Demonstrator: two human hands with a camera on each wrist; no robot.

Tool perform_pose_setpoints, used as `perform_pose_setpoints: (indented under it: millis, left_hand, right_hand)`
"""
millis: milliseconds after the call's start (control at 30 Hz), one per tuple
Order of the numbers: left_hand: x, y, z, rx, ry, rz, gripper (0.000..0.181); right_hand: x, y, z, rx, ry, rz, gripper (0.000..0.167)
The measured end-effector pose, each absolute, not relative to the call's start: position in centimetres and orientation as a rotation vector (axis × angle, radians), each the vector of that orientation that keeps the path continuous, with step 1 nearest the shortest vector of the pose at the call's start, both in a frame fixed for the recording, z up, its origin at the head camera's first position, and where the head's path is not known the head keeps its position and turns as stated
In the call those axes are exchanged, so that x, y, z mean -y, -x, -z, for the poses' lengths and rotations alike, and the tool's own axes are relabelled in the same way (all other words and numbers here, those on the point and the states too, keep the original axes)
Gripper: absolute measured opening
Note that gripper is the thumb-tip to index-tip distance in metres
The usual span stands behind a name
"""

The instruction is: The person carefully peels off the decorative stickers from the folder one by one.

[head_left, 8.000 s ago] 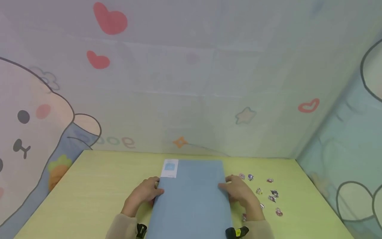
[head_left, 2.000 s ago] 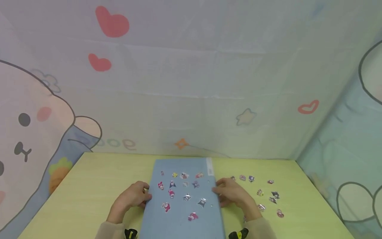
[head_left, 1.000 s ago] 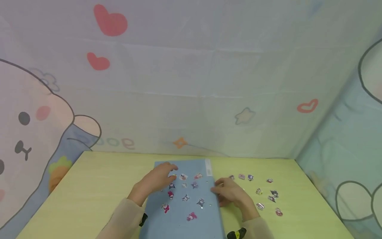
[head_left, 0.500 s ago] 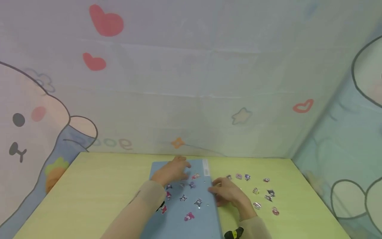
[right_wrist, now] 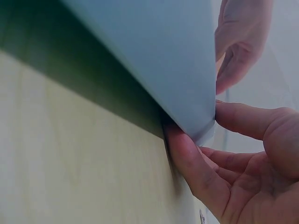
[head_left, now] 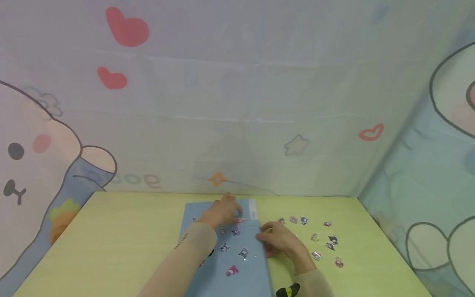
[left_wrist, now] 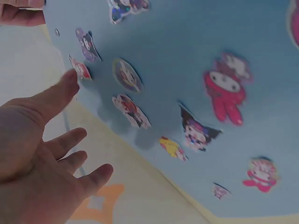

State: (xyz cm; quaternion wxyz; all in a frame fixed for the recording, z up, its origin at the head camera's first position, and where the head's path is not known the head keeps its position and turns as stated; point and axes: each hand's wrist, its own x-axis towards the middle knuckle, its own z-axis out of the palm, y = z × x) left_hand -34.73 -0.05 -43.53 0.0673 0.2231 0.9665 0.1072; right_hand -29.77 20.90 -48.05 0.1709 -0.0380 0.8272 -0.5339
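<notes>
A flat blue board (head_left: 250,282) lies on the table with cartoon stickers scattered over its upper face. My right hand (head_left: 282,241) pinches its right edge; in the right wrist view the thumb (right_wrist: 243,120) lies on one side and a finger (right_wrist: 182,149) under the other. That edge is lifted off the table there. Over the board's far part reaches my left hand (head_left: 222,211), its fingers spread and holding nothing. In the left wrist view its thumb (left_wrist: 65,88) comes close to a small red sticker (left_wrist: 81,69); whether it touches cannot be told.
Several loose stickers (head_left: 333,240) lie on the yellow-green table (head_left: 122,243) to the right of the board. A white label (head_left: 253,209) runs along the board's far right corner. Behind the table hangs a printed cloth (head_left: 208,99).
Eight seconds ago a plain face with a corner label was up; now the stickered face is. My left hand has left the left edge and moved across to the far right. The right hand stays put.
</notes>
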Motion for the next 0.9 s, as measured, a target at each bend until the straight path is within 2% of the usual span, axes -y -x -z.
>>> perform_pose_setpoints:
  millis: [433, 900]
  left_hand:
    - [-0.7, 34.7, 44.5, -2.934, -0.635, -0.323, 0.008]
    - [-0.8, 34.4, 44.9, -3.034, -0.76, -0.284, 0.004]
  right_hand:
    - [-20.2, 29.8, 48.1, -2.356, 0.16, 1.482, 0.05]
    - [-20.2, 29.6, 47.7, -2.385, 0.144, 1.47, 0.05]
